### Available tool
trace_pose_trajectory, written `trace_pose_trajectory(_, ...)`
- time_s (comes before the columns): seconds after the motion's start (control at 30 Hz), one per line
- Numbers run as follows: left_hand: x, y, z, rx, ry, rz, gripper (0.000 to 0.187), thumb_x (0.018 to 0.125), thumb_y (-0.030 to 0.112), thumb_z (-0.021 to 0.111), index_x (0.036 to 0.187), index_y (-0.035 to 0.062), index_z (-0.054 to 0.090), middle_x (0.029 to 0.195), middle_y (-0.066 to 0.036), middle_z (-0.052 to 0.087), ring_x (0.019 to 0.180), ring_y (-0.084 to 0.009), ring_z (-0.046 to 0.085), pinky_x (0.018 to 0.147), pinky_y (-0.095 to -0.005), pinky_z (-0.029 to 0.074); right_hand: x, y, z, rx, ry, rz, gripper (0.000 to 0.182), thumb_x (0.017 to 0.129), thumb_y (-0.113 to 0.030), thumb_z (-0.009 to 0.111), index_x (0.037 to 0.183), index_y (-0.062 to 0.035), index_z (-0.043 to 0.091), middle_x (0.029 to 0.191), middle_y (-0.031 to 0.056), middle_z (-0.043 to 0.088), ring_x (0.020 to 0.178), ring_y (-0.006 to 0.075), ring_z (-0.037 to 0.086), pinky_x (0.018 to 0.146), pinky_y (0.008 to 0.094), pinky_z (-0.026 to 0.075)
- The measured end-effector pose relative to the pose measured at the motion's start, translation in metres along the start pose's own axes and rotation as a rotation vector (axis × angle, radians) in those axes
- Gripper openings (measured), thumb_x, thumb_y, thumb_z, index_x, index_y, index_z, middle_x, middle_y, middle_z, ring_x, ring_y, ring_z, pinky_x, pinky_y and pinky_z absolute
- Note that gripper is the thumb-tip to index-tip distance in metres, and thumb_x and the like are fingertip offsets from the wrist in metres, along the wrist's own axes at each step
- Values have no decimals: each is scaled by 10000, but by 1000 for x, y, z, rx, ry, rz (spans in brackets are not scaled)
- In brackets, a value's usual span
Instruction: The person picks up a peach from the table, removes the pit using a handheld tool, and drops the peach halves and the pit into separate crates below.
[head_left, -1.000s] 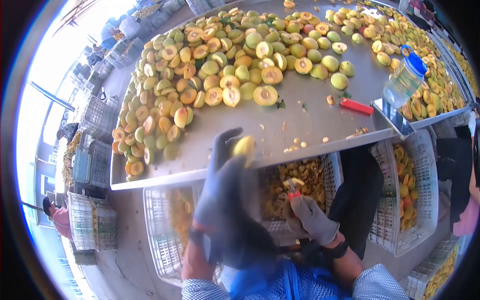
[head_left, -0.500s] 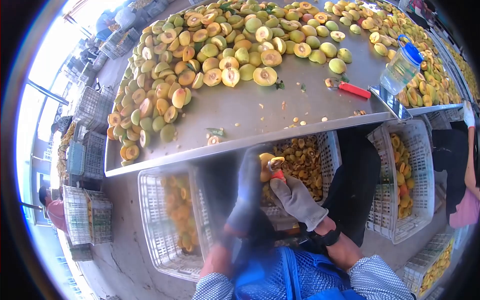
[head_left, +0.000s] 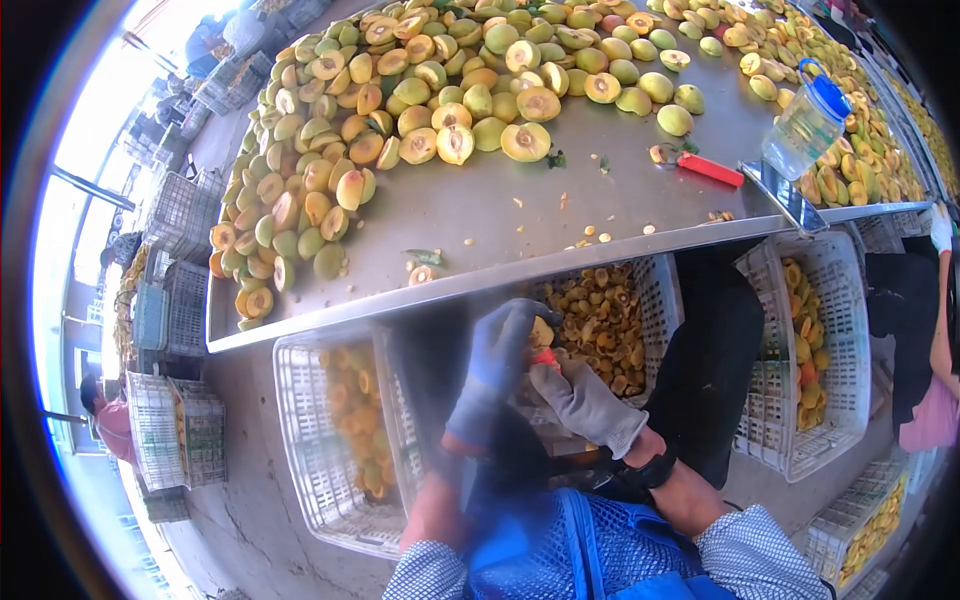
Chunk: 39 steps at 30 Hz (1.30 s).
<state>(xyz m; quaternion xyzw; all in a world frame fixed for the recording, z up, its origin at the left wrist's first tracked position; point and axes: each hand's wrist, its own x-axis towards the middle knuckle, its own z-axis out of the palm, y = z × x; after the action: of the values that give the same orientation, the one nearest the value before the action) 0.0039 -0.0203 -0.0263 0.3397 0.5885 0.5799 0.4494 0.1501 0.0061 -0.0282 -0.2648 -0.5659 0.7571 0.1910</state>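
My left hand point(head_left: 495, 345), in a grey-blue glove, is closed around an apricot half point(head_left: 541, 333), mostly hidden by its fingers. My right hand point(head_left: 588, 402), in a grey glove, grips a red-handled pitting tool point(head_left: 544, 357) pressed against that fruit; its metal tip is hidden. Both hands meet over a white crate point(head_left: 662, 300) holding scooped fruit pieces point(head_left: 600, 320), between my knees. Just beyond lies a metal table point(head_left: 440, 225) heaped with halved yellow-green apricots point(head_left: 455, 143).
On the table lie another red-handled tool point(head_left: 710, 169), a phone point(head_left: 785, 197) and a water bottle point(head_left: 805, 130). Crates of fruit stand at left point(head_left: 300, 450) and right point(head_left: 845, 400). A co-worker's gloved hand point(head_left: 940, 228) shows at far right; another person point(head_left: 112, 425) sits at far left.
My left hand has turned over the fruit, covering more of it. The tool's metal loop, visible earlier, is now hidden. Both hands have shifted slightly left.
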Motion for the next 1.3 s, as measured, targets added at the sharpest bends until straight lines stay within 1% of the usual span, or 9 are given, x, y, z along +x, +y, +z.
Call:
trace_pose_trajectory(0.07, 0, 7, 2, 111, 6, 20, 291, 967, 209, 478, 952, -27, 647, 886, -78, 670, 821, -122, 594, 769, -272, 479, 1, 2, -1, 155, 19, 36, 382, 922, -460, 589, 933, -78, 610, 711, -37, 554, 604, 98, 542, 530, 282, 441)
trace_pose_trajectory(0.13, -1, 8, 5, 217, 8, 36, 273, 960, 194, 490, 945, -28, 649, 874, -80, 673, 808, -122, 598, 756, -272, 482, -3, -13, -12, 568, -271, 486, 360, 916, -497, 576, 868, -140, 579, 629, -79, 460, 476, 45, 416, 401, 229, 318)
trace_pose_trajectory(0.23, -1, 6, 8, 275, 116, 257, 250, 948, 179, 511, 940, -28, 651, 851, -81, 677, 788, -131, 604, 742, -272, 486, -4, -14, -3, 507, -197, 446, 346, 915, -513, 566, 832, -178, 538, 592, -102, 382, 431, 17, 322, 357, 202, 210)
trace_pose_trajectory(0.4, 3, 17, -11, 26, -250, -89, 299, 951, 216, 507, 921, -44, 653, 823, -75, 666, 771, -119, 596, 718, -270, 485, -9, -15, -2, 597, -304, 434, 341, 927, -518, 542, 871, -182, 537, 570, -98, 369, 429, 31, 329, 378, 212, 221)
trace_pose_trajectory(0.63, 8, -5, -14, -194, -328, -76, 308, 956, 222, 508, 910, -46, 653, 823, -73, 665, 767, -115, 596, 713, -270, 486, -11, -5, -3, 937, -401, 466, 289, 944, -474, 537, 880, -192, 538, 571, -97, 353, 443, 47, 337, 420, 224, 266)
trace_pose_trajectory(0.73, 3, -11, 2, 80, 28, 111, 237, 959, 166, 522, 964, -42, 634, 861, -83, 668, 774, -115, 601, 720, -275, 496, -1, -10, 4, 624, -142, 466, 469, 970, -538, 423, 815, -99, 478, 508, -53, 307, 365, 76, 288, 382, 238, 234)
trace_pose_trajectory(0.83, -2, -13, 6, 55, 103, 16, 225, 958, 156, 526, 985, -43, 628, 870, -88, 668, 788, -119, 604, 721, -276, 500, -1, 2, -8, 733, -299, 534, 462, 974, -528, 424, 830, -95, 491, 514, -54, 317, 368, 81, 299, 382, 239, 238)
trace_pose_trajectory(1.03, 2, -18, -8, -302, -270, -208, 389, 960, 328, 504, 880, -33, 624, 778, -88, 630, 701, -164, 590, 691, -292, 486, -12, 6, -3, 888, -351, 464, 458, 967, -530, 442, 839, -93, 498, 533, -44, 362, 379, 78, 308, 395, 249, 263)
trace_pose_trajectory(1.3, -9, -23, 17, -407, 365, -68, 438, 969, 461, 492, 1010, 49, 633, 836, -38, 617, 779, -146, 609, 691, -277, 499, -4, 16, -15, 367, -268, 323, 461, 960, -536, 454, 787, -111, 497, 539, -56, 342, 405, 72, 282, 400, 242, 229)
